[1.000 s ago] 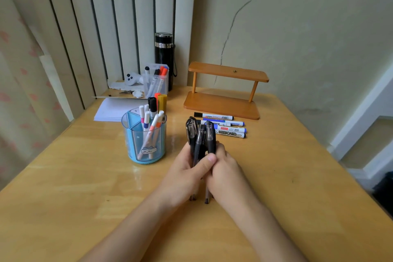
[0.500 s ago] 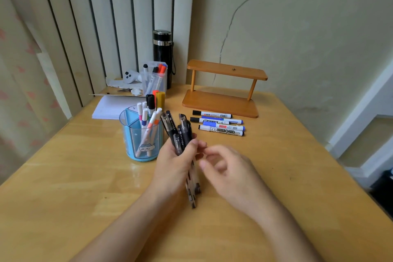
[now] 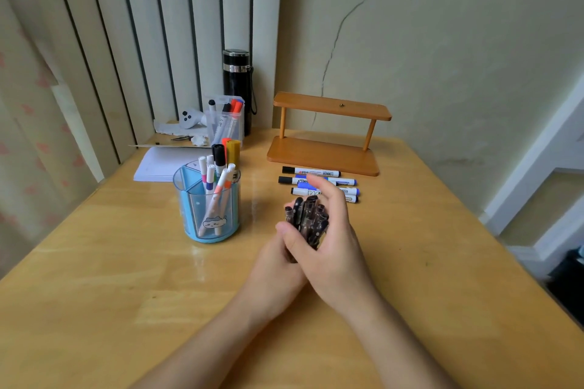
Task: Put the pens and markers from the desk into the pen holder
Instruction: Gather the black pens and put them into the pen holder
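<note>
At nine o'clock of my hands, the blue pen holder [image 3: 207, 208], cat sticker facing me, stands on open desk [image 3: 94, 278]. My left hand [image 3: 278, 259] and right hand [image 3: 328, 246] together clasp dark pens [image 3: 308, 218]. At one o'clock, four whiteboard markers [image 3: 319, 181] lie, labels unreadable.

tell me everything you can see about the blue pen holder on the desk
The pen holder is a round cup of clear blue plastic with a solid blue base, inner dividers and a small cartoon cat sticker on the front. It stands upright on the wooden desk, left of both hands, touched by neither. Several slim white pens lean inside it, with thicker black, orange and yellow markers at the back.
</note>
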